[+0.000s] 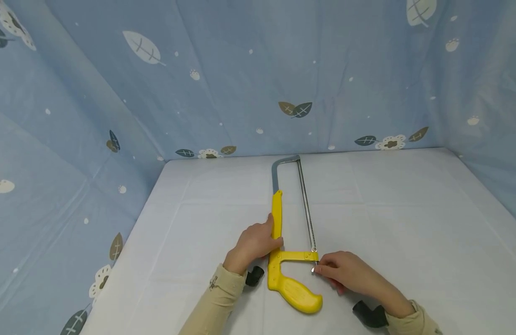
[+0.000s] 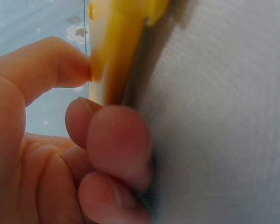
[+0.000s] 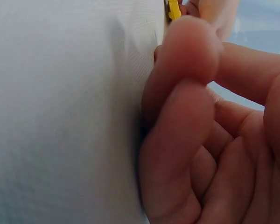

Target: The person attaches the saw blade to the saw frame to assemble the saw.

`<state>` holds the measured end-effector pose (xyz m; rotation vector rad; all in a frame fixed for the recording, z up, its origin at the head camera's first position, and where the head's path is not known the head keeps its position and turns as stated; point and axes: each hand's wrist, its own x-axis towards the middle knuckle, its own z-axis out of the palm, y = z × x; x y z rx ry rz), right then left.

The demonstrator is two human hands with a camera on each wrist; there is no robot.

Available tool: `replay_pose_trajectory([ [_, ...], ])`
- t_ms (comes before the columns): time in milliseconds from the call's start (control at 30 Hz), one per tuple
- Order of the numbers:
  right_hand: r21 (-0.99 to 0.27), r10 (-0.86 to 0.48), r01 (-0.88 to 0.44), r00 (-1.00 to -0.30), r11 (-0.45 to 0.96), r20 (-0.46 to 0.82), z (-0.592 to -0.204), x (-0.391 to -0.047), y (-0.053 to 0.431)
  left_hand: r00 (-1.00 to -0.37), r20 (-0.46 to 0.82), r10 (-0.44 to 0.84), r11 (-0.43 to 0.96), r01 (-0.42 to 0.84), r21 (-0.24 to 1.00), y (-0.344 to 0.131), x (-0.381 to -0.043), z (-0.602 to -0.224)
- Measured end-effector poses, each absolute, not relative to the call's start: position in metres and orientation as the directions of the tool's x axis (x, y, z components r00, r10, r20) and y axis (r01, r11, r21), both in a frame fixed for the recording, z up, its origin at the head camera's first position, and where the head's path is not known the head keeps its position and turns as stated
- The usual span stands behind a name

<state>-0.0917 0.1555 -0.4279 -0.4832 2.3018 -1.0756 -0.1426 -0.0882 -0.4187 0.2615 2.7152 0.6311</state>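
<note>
A hacksaw (image 1: 300,294) lies flat on the white cloth, its yellow handle toward me and its grey bow pointing away. The narrow blade (image 1: 306,204) runs along its right side. My left hand (image 1: 254,242) holds the yellow frame, thumb on one side; in the left wrist view the yellow bar (image 2: 123,46) sits between thumb and fingers. At the blade's near end, my right hand (image 1: 350,272) pinches the small metal tension screw (image 1: 313,270). In the right wrist view the curled fingers (image 3: 177,149) hide that screw, and only a bit of yellow frame (image 3: 174,9) shows.
A white cloth (image 1: 408,223) covers the table. Blue leaf-patterned curtain (image 1: 241,93) hangs behind and at both sides. Black wrist devices (image 1: 370,315) are on both wrists, close to the cloth.
</note>
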Motion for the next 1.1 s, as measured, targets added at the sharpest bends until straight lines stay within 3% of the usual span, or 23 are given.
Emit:
replay_pose_trajectory([
  [367, -0.768, -0.434, 0.005, -0.823, 0.64, -0.367, -0.432, -0.0919, 0.1559, -0.926, -0.274, 0.258, 0.881, 0.108, 0.461, -0.0875, -0.1409, -0.4207],
  [1100, -0.766, -0.461, -0.033, -0.815, 0.642, -0.351, -0.4261, -0.0887, 0.1518, -0.926, -0.284, 0.25, 0.887, 0.101, 0.451, -0.0874, -0.1417, -0.4172],
])
